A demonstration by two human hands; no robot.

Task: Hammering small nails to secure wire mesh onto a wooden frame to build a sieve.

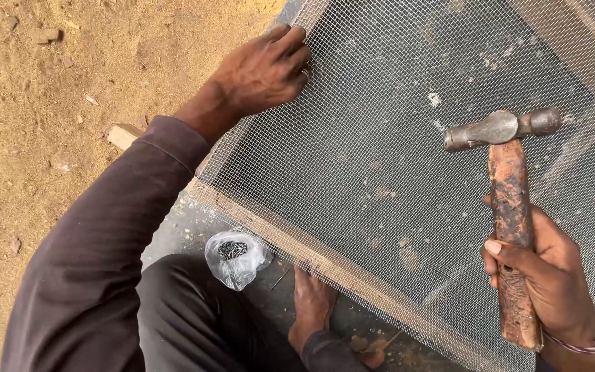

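Sandy ground beside grey slab, wire mesh (408,158) springy and light over wooden frame (325,258), pinned at its edge by left hand (263,72) fingertips; right hand (552,282) clenched round heavy hammer (511,207) handle, best held low.

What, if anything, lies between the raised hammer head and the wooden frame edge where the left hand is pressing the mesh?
Nothing visible does. The hammer, in the right hand, hangs over open wire mesh. Between it and the left hand on the wooden frame edge, only flat mesh shows. The bag of nails lies outside the frame.
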